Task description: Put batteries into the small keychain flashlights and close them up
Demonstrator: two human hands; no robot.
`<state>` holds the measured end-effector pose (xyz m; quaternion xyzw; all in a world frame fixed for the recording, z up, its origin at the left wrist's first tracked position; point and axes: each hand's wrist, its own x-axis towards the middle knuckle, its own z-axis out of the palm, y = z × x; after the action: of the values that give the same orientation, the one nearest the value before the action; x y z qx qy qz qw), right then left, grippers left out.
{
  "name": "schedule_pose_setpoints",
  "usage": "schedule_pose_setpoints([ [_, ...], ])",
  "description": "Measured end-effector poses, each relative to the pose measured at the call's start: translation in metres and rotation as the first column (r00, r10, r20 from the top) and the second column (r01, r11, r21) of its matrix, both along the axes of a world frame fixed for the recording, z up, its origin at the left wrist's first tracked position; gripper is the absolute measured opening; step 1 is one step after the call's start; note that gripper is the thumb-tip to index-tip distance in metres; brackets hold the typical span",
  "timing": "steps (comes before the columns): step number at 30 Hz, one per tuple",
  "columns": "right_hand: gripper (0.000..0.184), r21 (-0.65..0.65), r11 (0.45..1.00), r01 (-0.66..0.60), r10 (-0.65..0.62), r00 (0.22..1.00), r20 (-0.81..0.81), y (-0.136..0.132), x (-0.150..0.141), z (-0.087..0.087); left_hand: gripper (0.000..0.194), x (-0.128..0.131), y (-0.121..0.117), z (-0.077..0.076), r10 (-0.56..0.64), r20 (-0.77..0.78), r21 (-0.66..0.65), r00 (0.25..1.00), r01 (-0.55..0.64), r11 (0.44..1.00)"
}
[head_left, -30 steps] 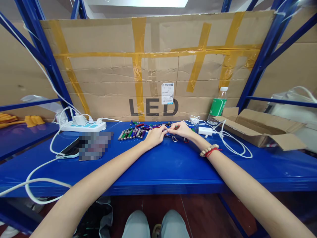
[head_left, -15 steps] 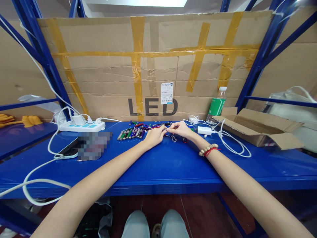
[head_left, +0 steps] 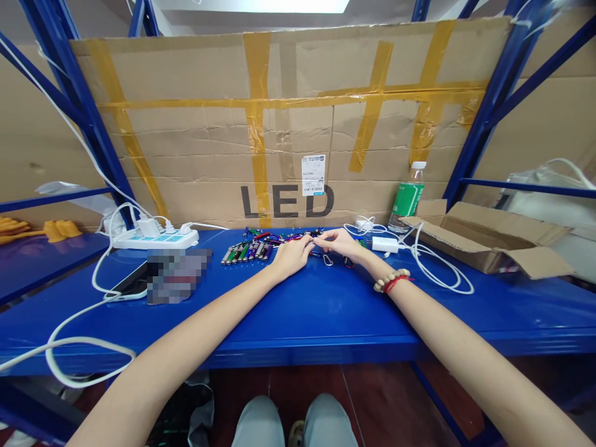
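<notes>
My left hand point(head_left: 292, 256) and my right hand point(head_left: 343, 244) meet fingertip to fingertip at the back of the blue shelf. Both are pinched closed; whatever is between the fingers is too small and covered to make out. Left of my left hand lies a neat row of small metallic tubes point(head_left: 246, 252) in silver, green, purple and black, resembling mini flashlights. Behind my hands is a loose heap of similar coloured pieces point(head_left: 278, 238), partly covered by my fingers. A silver carabiner clip point(head_left: 328, 260) rests just below my right hand, with a dark clip point(head_left: 347, 262) beside it.
A power strip point(head_left: 156, 239) with white plugs stands at the left, near a phone point(head_left: 133, 280) and a blurred-out flat item point(head_left: 177, 279). To the right are a white adapter point(head_left: 385, 244) with cables, a green-labelled bottle point(head_left: 408, 197) and an open cardboard box point(head_left: 484, 248). Cardboard point(head_left: 209, 143) walls the back.
The camera view has shifted very slightly. My hands stay together in the same place, with only a tiny movement at the fingertips.
</notes>
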<state>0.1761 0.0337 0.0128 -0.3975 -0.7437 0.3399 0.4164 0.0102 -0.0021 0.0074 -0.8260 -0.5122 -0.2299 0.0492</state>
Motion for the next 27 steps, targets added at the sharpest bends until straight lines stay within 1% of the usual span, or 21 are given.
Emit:
schedule_pose_setpoints([
  [5,0.049,0.002,1.0,0.003,-0.003,1.0,-0.007,0.0,-0.001,0.001,0.027,0.001,-0.001,0.001,0.023,0.002,0.011,1.0,-0.023,1.0],
  [10,0.05,0.064,0.997,0.035,-0.037,0.999,0.038,0.003,-0.002,-0.001,0.027,0.001,-0.001,0.002,0.045,0.004,0.005,0.999,-0.045,0.999],
  [13,0.046,0.125,0.989,0.079,-0.091,0.992,0.092,0.007,-0.002,-0.005,0.027,0.002,-0.001,0.002,0.058,0.009,0.0,0.998,-0.058,0.998],
  [15,0.039,0.174,0.978,0.115,-0.141,0.98,0.142,0.011,-0.002,-0.008,0.026,0.003,-0.001,0.002,0.065,0.015,-0.002,0.998,-0.065,0.998],
  [18,0.024,0.265,0.95,0.167,-0.233,0.942,0.241,0.015,0.002,-0.012,0.025,0.003,-0.001,0.001,0.091,0.031,-0.004,0.995,-0.091,0.996],
  [20,0.018,0.324,0.926,0.194,-0.297,0.903,0.31,0.016,0.005,-0.014,0.024,0.003,0.0,0.001,0.115,0.047,-0.004,0.992,-0.115,0.993],
  [23,0.021,0.391,0.897,0.207,-0.365,0.844,0.392,0.016,0.007,-0.014,0.023,0.003,0.001,0.0,0.153,0.074,-0.007,0.985,-0.153,0.988],
  [27,0.025,0.441,0.878,0.186,-0.401,0.788,0.467,0.012,0.002,-0.016,0.022,0.002,0.002,-0.001,0.209,0.117,-0.023,0.971,-0.208,0.978],
])
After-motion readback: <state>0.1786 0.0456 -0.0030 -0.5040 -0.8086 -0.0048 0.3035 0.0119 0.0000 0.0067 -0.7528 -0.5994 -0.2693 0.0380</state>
